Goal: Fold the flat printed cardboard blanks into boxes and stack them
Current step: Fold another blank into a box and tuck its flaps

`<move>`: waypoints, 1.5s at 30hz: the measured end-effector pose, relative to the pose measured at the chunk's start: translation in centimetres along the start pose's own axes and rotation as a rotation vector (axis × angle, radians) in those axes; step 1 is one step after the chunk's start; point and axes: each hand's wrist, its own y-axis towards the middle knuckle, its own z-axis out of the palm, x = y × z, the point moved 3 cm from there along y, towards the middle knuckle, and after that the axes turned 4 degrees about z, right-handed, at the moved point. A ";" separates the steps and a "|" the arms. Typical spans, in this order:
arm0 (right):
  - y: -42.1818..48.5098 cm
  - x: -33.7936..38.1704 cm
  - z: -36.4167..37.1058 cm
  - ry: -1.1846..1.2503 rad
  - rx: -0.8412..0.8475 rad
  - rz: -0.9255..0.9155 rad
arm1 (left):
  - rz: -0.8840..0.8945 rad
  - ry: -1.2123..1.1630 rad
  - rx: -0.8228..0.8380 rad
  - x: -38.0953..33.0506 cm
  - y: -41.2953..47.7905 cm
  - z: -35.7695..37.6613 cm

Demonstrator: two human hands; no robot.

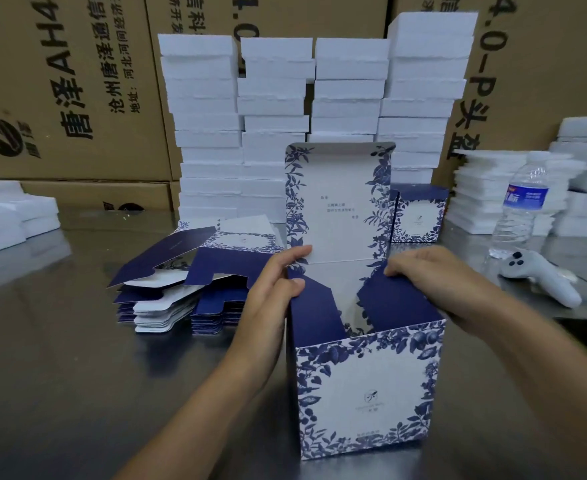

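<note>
Both hands fold in the side flaps of an open box [364, 393] at the table's [60, 375] front edge.
Bare tabletop lies left of the box; the pile of flat blanks [188, 289] sits just behind the left forearm, and a bottle [520, 209] and controller [541, 275] crowd the right edge. The left hand [278, 282] pinches the left flap [314, 313], thumb on top. The right hand [434, 275] curls over the right flap [396, 303]. The lid [337, 202] stands upright between the hands; a finished box [418, 216] stands behind.
</note>
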 end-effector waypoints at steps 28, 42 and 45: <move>1.1 -1.9 1.0 0.440 -0.108 -0.184 | 0.002 -0.067 -0.055 0.6 0.1 0.2; -0.9 -1.0 1.0 0.367 0.103 0.017 | -0.150 -0.087 0.009 -1.1 0.3 -0.2; -0.9 -1.0 1.2 0.369 0.075 0.064 | -0.226 -0.067 -0.014 -1.3 1.1 -0.3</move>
